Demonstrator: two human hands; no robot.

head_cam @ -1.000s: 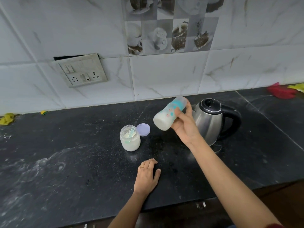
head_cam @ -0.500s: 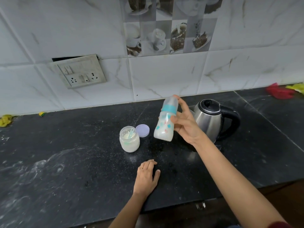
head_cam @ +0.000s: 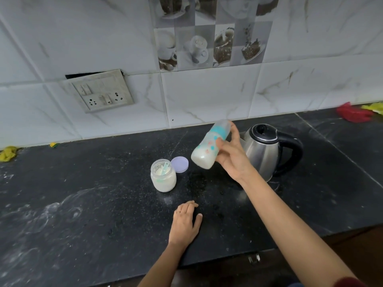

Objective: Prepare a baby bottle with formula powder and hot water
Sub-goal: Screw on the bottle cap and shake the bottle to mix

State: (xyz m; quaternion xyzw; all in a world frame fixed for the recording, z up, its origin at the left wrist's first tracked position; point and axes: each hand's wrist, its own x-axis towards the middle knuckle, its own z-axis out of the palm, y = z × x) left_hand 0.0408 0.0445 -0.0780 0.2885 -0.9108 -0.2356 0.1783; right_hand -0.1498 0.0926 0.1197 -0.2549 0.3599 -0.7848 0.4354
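My right hand [head_cam: 232, 156] grips a capped baby bottle [head_cam: 208, 149] with a teal collar, holding it in the air, tilted with its top up to the right; milky liquid fills its lower end. Left of it, an open glass jar of formula powder [head_cam: 163, 178] stands on the black counter [head_cam: 83, 193] with a small scoop inside. The jar's lilac lid [head_cam: 179, 164] lies flat just behind it. A steel electric kettle [head_cam: 263, 156] with a black handle stands behind my right wrist. My left hand [head_cam: 185, 222] rests palm down on the counter, holding nothing.
A tiled wall with a socket plate [head_cam: 101, 92] runs behind the counter. A red cloth [head_cam: 352, 113] and yellow scraps [head_cam: 7, 153] lie at the far right and far left ends. White powder smears mark the counter's left part.
The bottle swung from tilted to nearly upright half a second ago and is tilted again now, as my right hand shakes it. My left hand has stayed in place.
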